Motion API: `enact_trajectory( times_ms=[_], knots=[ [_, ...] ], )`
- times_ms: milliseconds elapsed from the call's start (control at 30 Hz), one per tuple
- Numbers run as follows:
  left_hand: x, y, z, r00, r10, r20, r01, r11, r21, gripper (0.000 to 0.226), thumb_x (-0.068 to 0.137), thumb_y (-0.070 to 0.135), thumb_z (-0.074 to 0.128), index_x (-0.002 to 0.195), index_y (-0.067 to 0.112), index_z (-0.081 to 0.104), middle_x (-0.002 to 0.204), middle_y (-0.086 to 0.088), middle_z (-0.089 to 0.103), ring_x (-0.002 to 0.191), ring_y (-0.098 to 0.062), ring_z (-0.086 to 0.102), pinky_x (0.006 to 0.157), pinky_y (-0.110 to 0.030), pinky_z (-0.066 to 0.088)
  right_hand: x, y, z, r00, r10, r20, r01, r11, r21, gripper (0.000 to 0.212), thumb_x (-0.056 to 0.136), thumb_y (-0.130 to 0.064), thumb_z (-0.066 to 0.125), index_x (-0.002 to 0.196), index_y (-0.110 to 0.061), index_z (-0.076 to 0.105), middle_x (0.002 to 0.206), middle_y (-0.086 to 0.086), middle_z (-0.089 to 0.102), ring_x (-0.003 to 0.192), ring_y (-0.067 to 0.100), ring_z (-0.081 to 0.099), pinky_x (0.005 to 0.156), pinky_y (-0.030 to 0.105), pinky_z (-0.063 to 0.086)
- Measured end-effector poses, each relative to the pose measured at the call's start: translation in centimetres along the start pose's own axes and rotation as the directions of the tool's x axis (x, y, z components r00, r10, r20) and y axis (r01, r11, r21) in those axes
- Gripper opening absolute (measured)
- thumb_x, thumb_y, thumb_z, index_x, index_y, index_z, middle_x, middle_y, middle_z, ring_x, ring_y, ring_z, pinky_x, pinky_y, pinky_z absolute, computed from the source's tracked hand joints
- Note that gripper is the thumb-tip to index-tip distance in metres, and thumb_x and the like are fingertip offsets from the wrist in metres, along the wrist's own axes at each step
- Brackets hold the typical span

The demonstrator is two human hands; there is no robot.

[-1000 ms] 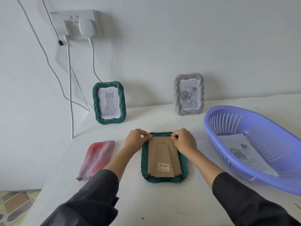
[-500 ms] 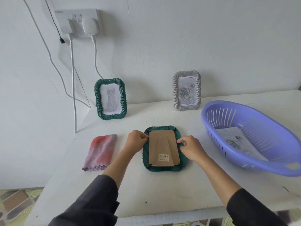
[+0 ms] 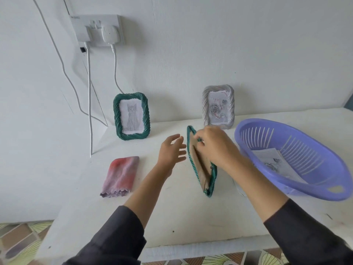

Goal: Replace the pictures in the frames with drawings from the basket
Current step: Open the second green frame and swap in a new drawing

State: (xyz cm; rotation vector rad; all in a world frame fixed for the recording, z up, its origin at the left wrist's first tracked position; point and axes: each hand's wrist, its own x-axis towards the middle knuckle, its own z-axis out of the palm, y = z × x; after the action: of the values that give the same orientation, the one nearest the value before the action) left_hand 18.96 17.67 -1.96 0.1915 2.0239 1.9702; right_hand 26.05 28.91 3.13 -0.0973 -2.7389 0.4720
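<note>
A green rope-edged frame [image 3: 193,165] with a brown cardboard back stands tilted up on its long edge at the table's middle. My right hand [image 3: 215,148] grips its upper right side. My left hand [image 3: 172,151] hovers just left of the frame with fingers spread, touching nothing. Against the wall stand a second green frame [image 3: 131,116] holding a cat drawing and a grey frame [image 3: 218,107] holding a rose drawing. The purple basket [image 3: 298,138] at the right holds paper drawings [image 3: 271,159].
A folded pink-red cloth [image 3: 121,175] lies at the left on the white table [image 3: 181,217]. White cables hang from a wall socket [image 3: 99,30] down to the table's back left. The table's front edge runs just beyond my sleeves.
The frame lay flat, back up, under both hands; my right hand has now lifted it onto its edge. My left hand has let go and opened.
</note>
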Motion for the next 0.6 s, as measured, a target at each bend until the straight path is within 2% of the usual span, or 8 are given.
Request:
enact_trajectory(
  times_ms=[33,100,167,200,267,333,433,600],
  knots=[
    [-0.3,0.5,0.1,0.999,-0.032,0.005,0.032,0.998,-0.059,0.026,0.097,0.028,0.044,0.121,0.019,0.049,0.087,-0.004,0.061,0.074,-0.017,0.059,0.071,-0.03,0.052,-0.1,-0.7,0.1,0.999,-0.04,0.016,0.039,0.998,0.047,0.016,0.086,-0.007,0.05,0.088,-0.002,0.065,0.086,0.012,0.061,0.075,0.028,0.055,0.071,0.036,0.048],
    [-0.4,0.9,-0.1,0.997,-0.07,-0.016,0.068,0.989,-0.13,0.025,0.096,0.031,0.041,0.117,0.019,0.049,0.087,-0.005,0.062,0.075,-0.018,0.06,0.067,-0.03,0.051,-0.2,-1.7,0.6,0.993,-0.097,0.071,0.084,0.982,0.17,0.019,0.089,-0.015,0.053,0.096,-0.004,0.066,0.095,0.012,0.065,0.068,0.02,0.053,0.07,0.033,0.046],
    [-0.3,0.6,-0.7,0.994,-0.08,-0.079,0.073,0.994,-0.083,0.03,0.094,0.03,0.044,0.119,0.014,0.05,0.102,-0.01,0.063,0.085,-0.023,0.061,0.068,-0.028,0.049,-0.3,-1.7,1.5,0.988,-0.1,0.116,0.06,0.951,0.305,0.02,0.091,-0.017,0.052,0.101,-0.008,0.068,0.096,0.009,0.068,0.061,0.012,0.051,0.062,0.024,0.045],
    [-0.2,0.3,-1.0,0.99,-0.083,-0.112,0.079,0.996,-0.037,0.038,0.093,0.026,0.048,0.127,0.012,0.046,0.114,-0.012,0.06,0.094,-0.027,0.061,0.072,-0.029,0.048,-0.4,-1.4,2.3,0.99,-0.076,0.123,0.028,0.933,0.359,0.022,0.092,-0.017,0.051,0.105,-0.01,0.068,0.098,0.008,0.069,0.063,0.011,0.054,0.063,0.021,0.046],
    [-0.1,-0.8,-1.8,0.983,-0.099,-0.157,0.106,0.994,0.033,0.052,0.09,0.016,0.054,0.139,0.012,0.036,0.121,-0.014,0.055,0.102,-0.03,0.06,0.077,-0.035,0.053,-0.8,0.1,4.2,0.991,0.015,0.132,-0.067,0.913,0.403,0.026,0.094,-0.017,0.049,0.115,-0.01,0.064,0.109,0.008,0.069,0.078,0.015,0.061,0.069,0.018,0.049],
    [0.0,-2.3,-2.6,0.981,-0.108,-0.164,0.126,0.986,0.108,0.055,0.089,0.011,0.055,0.14,0.013,0.035,0.124,-0.014,0.057,0.103,-0.032,0.062,0.079,-0.04,0.057,-1.5,1.9,6.3,0.974,0.161,0.16,-0.21,0.904,0.372,0.033,0.095,-0.018,0.047,0.126,-0.009,0.055,0.126,0.008,0.06,0.103,0.018,0.06,0.083,0.021,0.048],
    [-0.1,-4.1,-3.2,0.985,-0.07,-0.16,0.111,0.957,0.269,0.039,0.088,0.016,0.052,0.127,0.011,0.05,0.112,-0.012,0.065,0.097,-0.031,0.066,0.075,-0.041,0.057,-3.0,3.9,9.1,0.924,0.292,0.247,-0.357,0.889,0.286,0.044,0.097,-0.025,0.042,0.138,-0.011,0.041,0.144,0.006,0.043,0.13,0.022,0.043,0.106,0.032,0.036],
    [-0.6,-5.9,-2.8,0.973,0.097,-0.207,0.015,0.877,0.481,0.013,0.089,0.014,0.047,0.1,0.013,0.054,0.088,-0.005,0.064,0.079,-0.025,0.059,0.059,-0.028,0.045,-4.2,4.5,11.0,0.932,0.272,0.238,-0.32,0.928,0.191,0.05,0.099,-0.025,0.034,0.146,-0.01,0.023,0.154,0.002,0.026,0.142,0.016,0.024,0.115,0.027,0.019]
  ],
)
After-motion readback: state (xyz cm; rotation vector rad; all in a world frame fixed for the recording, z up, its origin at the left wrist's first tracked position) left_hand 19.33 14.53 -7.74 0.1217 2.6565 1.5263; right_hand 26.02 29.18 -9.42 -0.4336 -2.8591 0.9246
